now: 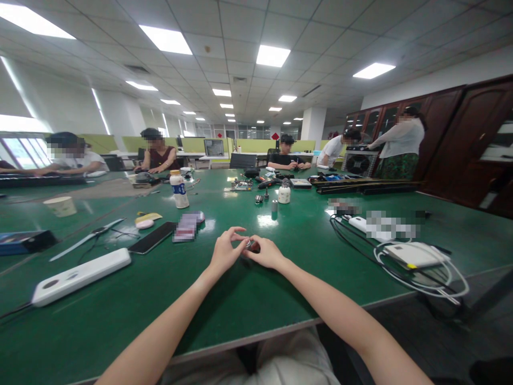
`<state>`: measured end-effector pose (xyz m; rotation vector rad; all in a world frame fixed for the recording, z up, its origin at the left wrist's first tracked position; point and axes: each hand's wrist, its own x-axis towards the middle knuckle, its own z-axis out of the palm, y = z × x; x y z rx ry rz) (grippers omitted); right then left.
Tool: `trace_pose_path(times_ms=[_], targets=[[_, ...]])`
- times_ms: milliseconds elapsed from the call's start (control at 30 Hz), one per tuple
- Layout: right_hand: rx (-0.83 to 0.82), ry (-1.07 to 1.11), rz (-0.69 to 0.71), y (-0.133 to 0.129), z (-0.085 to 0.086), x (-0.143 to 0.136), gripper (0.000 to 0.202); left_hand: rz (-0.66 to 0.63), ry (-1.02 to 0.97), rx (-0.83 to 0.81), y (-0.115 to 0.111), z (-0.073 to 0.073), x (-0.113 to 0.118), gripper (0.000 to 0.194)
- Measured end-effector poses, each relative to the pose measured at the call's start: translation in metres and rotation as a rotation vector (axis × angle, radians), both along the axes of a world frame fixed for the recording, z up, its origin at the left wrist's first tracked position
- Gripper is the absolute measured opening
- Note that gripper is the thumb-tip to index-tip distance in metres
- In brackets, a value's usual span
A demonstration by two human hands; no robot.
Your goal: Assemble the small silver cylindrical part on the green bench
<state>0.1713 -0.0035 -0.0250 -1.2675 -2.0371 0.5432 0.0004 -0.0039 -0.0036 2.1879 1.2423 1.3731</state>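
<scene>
My left hand (227, 250) and my right hand (266, 253) meet above the green table (248, 299), near its front edge. Between their thumbs and fingers is a small shiny metal part (249, 244), mostly covered, so its exact kind does not show. Both hands are closed in a pinch, though the left index finger reaches forward over the part. Beyond my hands stands a small grey metal cylinder (274, 209). Little dark metal pieces (259, 199) lie behind it, beside a squat white bottle (284, 193).
On the left are a white power strip (82, 276), a black phone (153, 237), a drink bottle (179, 189) and a paper cup (60, 206). Looped cables (420, 272) and a white box (417, 255) occupy the right. Several people sit or stand around the table's far side.
</scene>
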Motion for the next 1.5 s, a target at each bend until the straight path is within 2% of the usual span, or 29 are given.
trace_pose_path(times_ms=[367, 600, 833, 1100, 1500], targets=[[0.006, -0.009, -0.003, -0.0004, 0.0007, -0.0001, 0.035, 0.001, 0.019, -0.013, 0.0006, -0.0005, 0.0005, 0.025], [0.005, -0.009, -0.008, 0.0005, -0.0005, 0.0003, 0.038, 0.102, 0.086, 0.014, -0.0012, 0.0044, 0.0004, 0.028], [0.006, -0.017, -0.019, -0.0003, 0.0005, 0.0003, 0.037, 0.053, 0.056, -0.003, 0.0, 0.0027, 0.0007, 0.028], [0.001, -0.002, -0.007, 0.001, -0.001, 0.0001, 0.038, 0.097, 0.086, 0.013, 0.0005, 0.0033, 0.0002, 0.029], [0.01, -0.028, -0.016, 0.0004, 0.0, 0.0004, 0.039, 0.051, 0.061, 0.017, 0.0015, 0.0005, 0.0009, 0.029]])
